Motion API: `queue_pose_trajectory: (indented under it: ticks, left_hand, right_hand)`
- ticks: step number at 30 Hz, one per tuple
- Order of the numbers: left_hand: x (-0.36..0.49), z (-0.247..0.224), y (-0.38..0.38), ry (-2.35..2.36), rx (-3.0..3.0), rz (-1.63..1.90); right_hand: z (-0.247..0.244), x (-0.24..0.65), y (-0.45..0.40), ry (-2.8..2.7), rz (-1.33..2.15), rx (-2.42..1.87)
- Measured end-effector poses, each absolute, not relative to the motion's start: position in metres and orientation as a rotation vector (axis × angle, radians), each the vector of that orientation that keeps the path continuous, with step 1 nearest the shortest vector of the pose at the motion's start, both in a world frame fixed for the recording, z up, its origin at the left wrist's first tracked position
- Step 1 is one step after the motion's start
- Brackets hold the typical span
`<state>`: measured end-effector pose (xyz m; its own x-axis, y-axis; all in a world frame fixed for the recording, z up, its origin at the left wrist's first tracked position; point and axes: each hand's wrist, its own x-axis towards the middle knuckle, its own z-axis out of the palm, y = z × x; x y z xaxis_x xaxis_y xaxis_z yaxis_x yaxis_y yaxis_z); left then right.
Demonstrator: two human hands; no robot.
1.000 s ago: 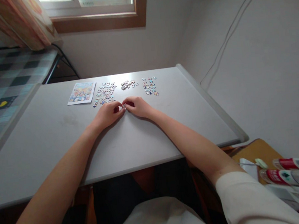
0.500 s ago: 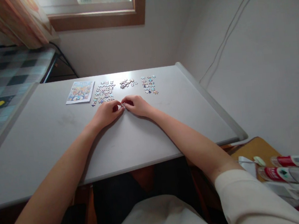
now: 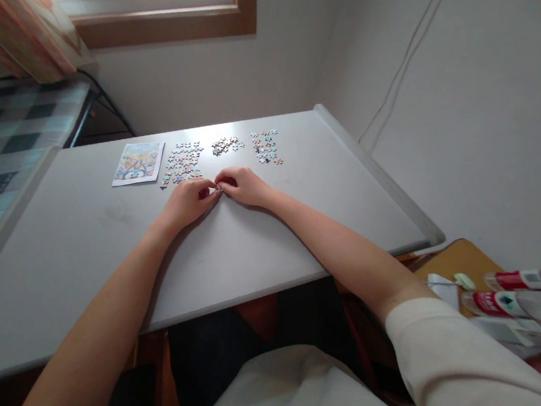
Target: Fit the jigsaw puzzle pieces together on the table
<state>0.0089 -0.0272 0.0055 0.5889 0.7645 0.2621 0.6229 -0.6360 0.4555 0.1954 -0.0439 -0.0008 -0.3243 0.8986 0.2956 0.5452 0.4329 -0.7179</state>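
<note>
My left hand and my right hand meet at the fingertips over the white table. Between them they pinch small jigsaw puzzle pieces, mostly covered by the fingers; how many there are I cannot tell. Just beyond my left hand lie rows of jigsaw pieces. A heaped pile of pieces sits behind the fingertips. Another group of spread-out pieces is past my right hand. To the left rests a printed picture sheet with a colourful image.
A bed with a checked cover stands off to the left. The wall runs along the right side, with a cable on it. Plastic bottles with red labels lie at lower right, beside a wooden surface.
The view has tilted slightly, so the scene sits a little higher and further left. Both hands stay together, with the fingers shifted slightly around the small pieces.
</note>
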Motion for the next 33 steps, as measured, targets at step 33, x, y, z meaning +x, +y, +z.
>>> queue_pose_trajectory:
  ticks: [33]
  left_hand:
    - [0.0096,0.0037,-0.0276,1.131,2.548,0.638]
  right_hand:
    - [-0.0032,0.1954,-0.0412,-2.000,0.643,-1.195]
